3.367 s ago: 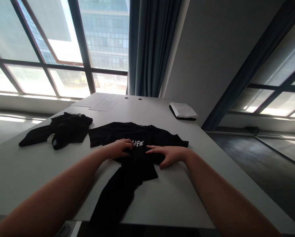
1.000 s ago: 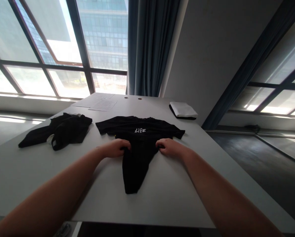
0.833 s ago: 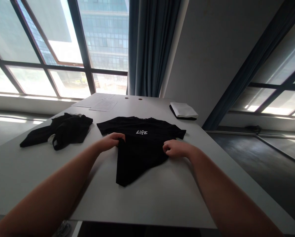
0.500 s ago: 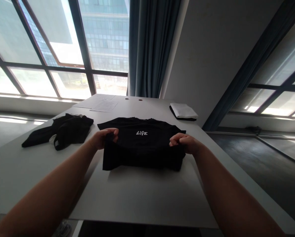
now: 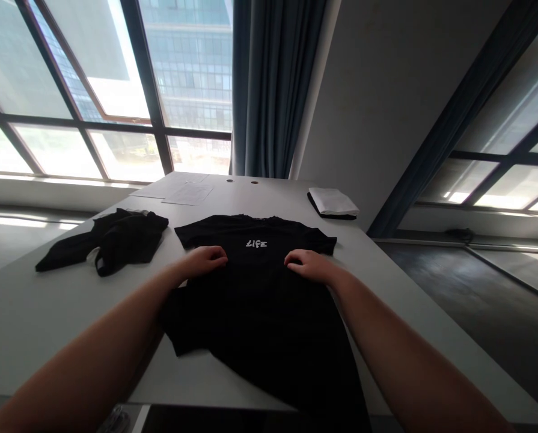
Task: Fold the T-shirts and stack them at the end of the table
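At the far left of the desk point(image 5: 47, 313) lies a crumpled black garment point(image 5: 110, 239), well apart from both hands. Behind it, near the window, a sheet of paper point(image 5: 191, 192) lies flat on the desk.

In the middle lies a black shirt point(image 5: 259, 300) with the white word "LIFE" point(image 5: 256, 243) on the chest. It is spread flat with its front up. The collar points to the window, the sleeves go out to each side, and the lower part comes toward the person and hangs a little over the near edge of the desk. The lower left corner is a bit wrinkled.

The left hand point(image 5: 205, 261) rests on the shirt, to the left of the word and a little nearer to the person. Its palm faces down, the fingers are loosely bent and lie on the cloth, and it grips nothing. The right hand point(image 5: 307, 264) rests on the shirt to the right of the word, also with palm down and fingers loosely spread on the cloth, holding nothing. The two hands are at about the same height on the chest, with the word between them and a little beyond.

At the far right of the desk, close to the wall, lies a folded white cloth point(image 5: 332, 201) on top of something dark.
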`<action>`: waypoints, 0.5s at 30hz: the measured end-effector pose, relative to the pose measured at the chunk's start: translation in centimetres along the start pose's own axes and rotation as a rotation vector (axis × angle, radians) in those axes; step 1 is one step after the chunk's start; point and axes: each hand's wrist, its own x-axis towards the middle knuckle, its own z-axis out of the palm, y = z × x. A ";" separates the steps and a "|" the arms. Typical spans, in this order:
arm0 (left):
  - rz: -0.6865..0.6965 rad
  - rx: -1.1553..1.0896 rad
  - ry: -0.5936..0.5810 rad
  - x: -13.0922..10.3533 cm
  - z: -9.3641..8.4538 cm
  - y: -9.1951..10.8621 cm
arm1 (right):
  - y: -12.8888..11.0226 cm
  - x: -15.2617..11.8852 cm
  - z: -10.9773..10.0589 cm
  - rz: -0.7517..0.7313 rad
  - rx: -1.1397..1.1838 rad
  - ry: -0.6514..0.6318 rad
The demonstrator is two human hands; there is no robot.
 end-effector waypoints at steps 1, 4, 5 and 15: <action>0.046 0.158 0.078 0.2 0.4 0.0 | 0.7 0.5 0.8 -0.032 -0.118 0.063; 0.178 0.388 0.209 0.5 1.2 -0.6 | 2.6 1.6 2.2 -0.086 -0.244 0.126; 0.181 0.413 0.226 0.6 1.4 -0.9 | 3.1 1.8 2.4 -0.090 -0.255 0.133; 0.168 0.510 0.235 2.1 1.8 -3.1 | 2.9 2.5 2.9 -0.051 -0.470 0.203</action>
